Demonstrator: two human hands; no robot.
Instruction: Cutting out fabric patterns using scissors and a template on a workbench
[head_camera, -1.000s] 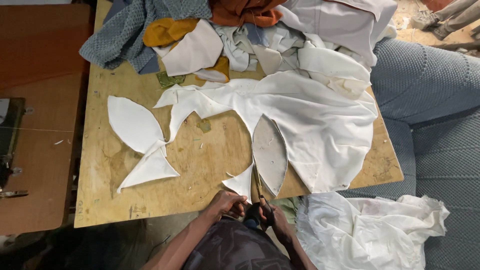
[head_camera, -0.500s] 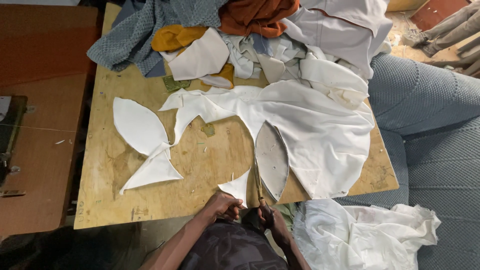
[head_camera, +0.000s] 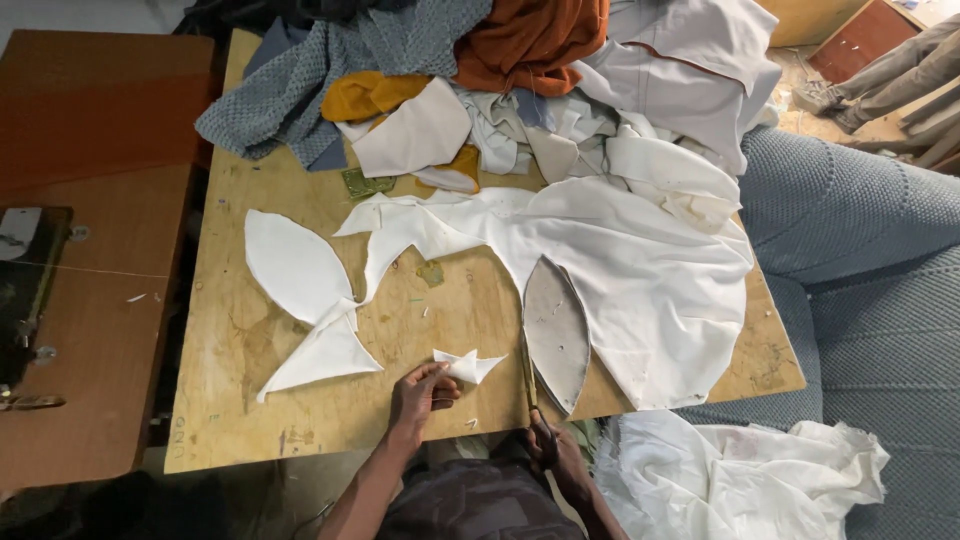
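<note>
A small white fabric scrap (head_camera: 468, 366) with pointed corners is pinched between the fingers of the left hand (head_camera: 418, 392), near the front edge of the plywood worktop (head_camera: 240, 345). The scrap lies on the board, just left of a pair of scissors (head_camera: 529, 385). The scissors are gripped by the right hand (head_camera: 552, 450) at the very edge of the worktop, with the blades pointing away from the person along the left side of a grey leaf-shaped pattern piece (head_camera: 556, 332). Whether the blades are open or closed cannot be told, as they are seen as one thin line.

The pattern piece is laid on the lower edge of a large white cloth (head_camera: 640, 270), which is spread across the right half of the worktop. To the left, two cut white pieces are seen touching at their tips: an oval petal shape (head_camera: 293, 262) and a triangular one (head_camera: 325, 355) below it.

The far end of the worktop is covered by a heap of fabrics (head_camera: 470, 90) in grey-blue, mustard, rust and off-white. More white cloth (head_camera: 740, 480) is bunched below the right corner of the worktop, beside a blue-grey upholstered seat (head_camera: 860, 250). A brown wooden table (head_camera: 90, 200) stands to the left.
</note>
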